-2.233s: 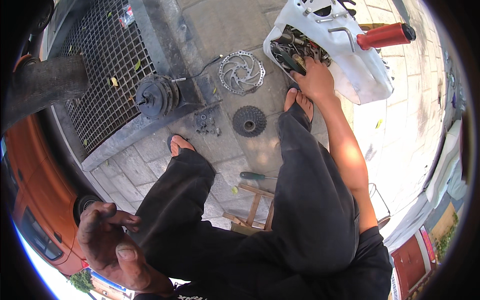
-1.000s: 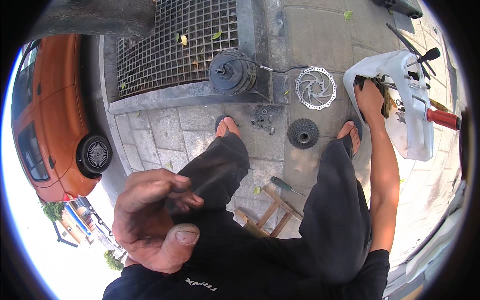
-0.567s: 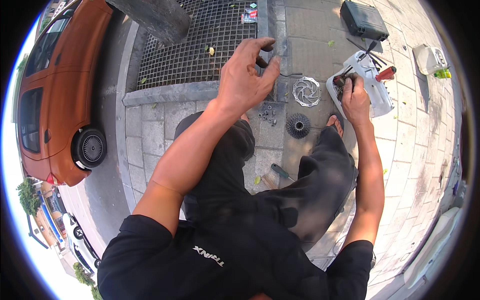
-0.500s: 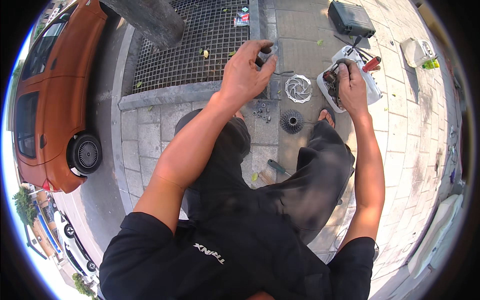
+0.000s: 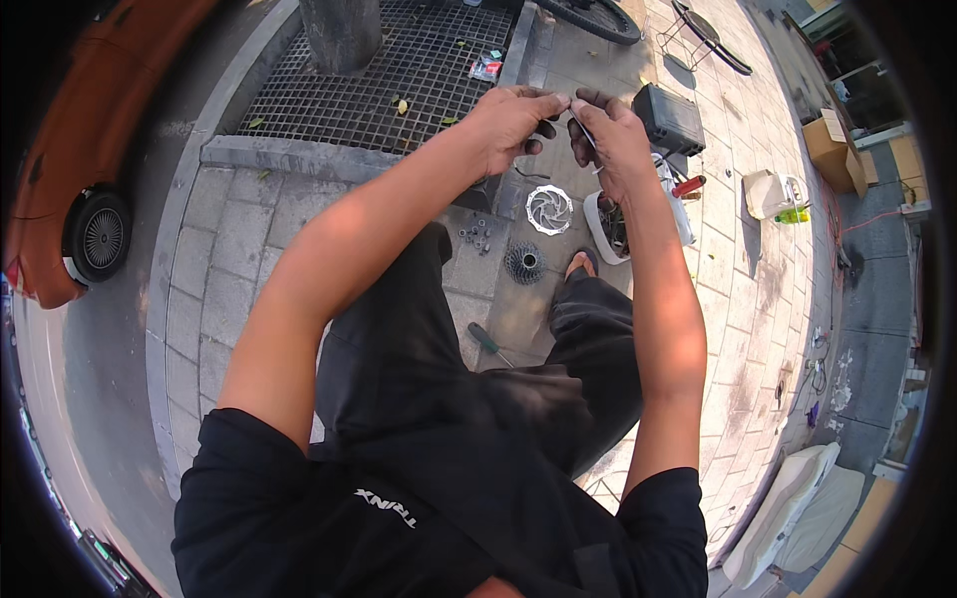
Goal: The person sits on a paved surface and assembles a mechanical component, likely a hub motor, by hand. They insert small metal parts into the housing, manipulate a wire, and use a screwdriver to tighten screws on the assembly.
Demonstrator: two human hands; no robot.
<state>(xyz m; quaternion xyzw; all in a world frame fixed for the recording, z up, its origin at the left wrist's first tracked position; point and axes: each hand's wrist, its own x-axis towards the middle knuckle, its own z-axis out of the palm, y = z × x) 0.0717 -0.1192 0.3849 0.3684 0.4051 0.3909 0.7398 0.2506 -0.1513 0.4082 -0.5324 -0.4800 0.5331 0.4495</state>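
My left hand (image 5: 510,128) and my right hand (image 5: 610,140) meet at the fingertips, above the brake rotor. Thumb and forefinger of the left are pinched at the meeting point; whatever they grip is too small to make out. A slim pale piece (image 5: 588,136) runs along the right fingers, its kind unclear. Beneath them on the paving lie the silver brake rotor (image 5: 548,209), a dark cassette of sprockets (image 5: 524,261), several small metal parts (image 5: 477,235) and a thin bent rod (image 5: 530,176). A white tool bin (image 5: 606,231) stands partly behind my right forearm, with a red-handled tool (image 5: 688,186) at it.
A green-handled screwdriver (image 5: 485,339) lies between my legs. Beyond the bin are a dark hard case (image 5: 668,118) and a white container (image 5: 768,194). To the left, a metal grate (image 5: 329,115) surrounds a tree trunk (image 5: 342,35); an orange car (image 5: 90,130) stands on the road.
My right hand has left the tool bin and moved left to join my left hand. The whole view has swung to the right, showing a bicycle wheel at the top.
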